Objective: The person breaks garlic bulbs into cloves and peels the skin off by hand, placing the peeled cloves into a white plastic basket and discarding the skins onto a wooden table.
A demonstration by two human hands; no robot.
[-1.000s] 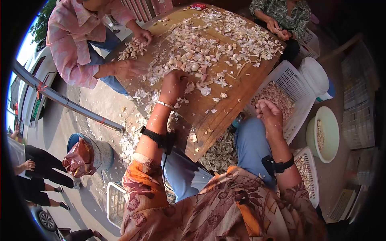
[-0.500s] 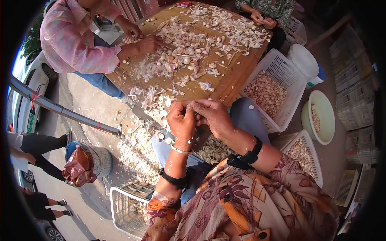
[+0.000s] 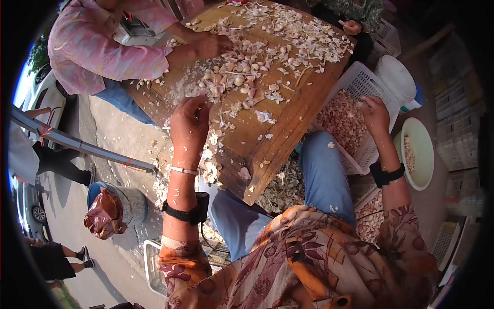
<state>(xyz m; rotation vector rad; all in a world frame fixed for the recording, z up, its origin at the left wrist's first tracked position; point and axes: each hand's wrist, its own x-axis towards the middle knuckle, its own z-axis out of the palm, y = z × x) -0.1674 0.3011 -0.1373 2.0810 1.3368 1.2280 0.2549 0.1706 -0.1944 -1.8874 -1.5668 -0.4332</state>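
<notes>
My left hand [image 3: 190,122] hangs over the near left part of the wooden table [image 3: 288,116]. Its fingers are bent together, and what they hold, if anything, is hidden. Garlic cloves and bulbs [image 3: 238,81] lie just beyond it among papery skins. Out to the right, my right hand [image 3: 375,117] is above a white plastic basket [image 3: 358,77] of peeled garlic cloves [image 3: 342,121]. Its fingers are bent but apart, with no clove visible between them.
A person in a pink patterned shirt [image 3: 108,56] reaches over the table's left side; another person's hand [image 3: 351,27] shows at the far right. A green basin [image 3: 424,154], a white bucket [image 3: 395,77] and a blue bucket [image 3: 135,203] stand around. Garlic skins litter the ground.
My hands were together at the table's near edge and have parted. The left moved left and up over the table; the right swung right over the basket. The person in pink reached further right.
</notes>
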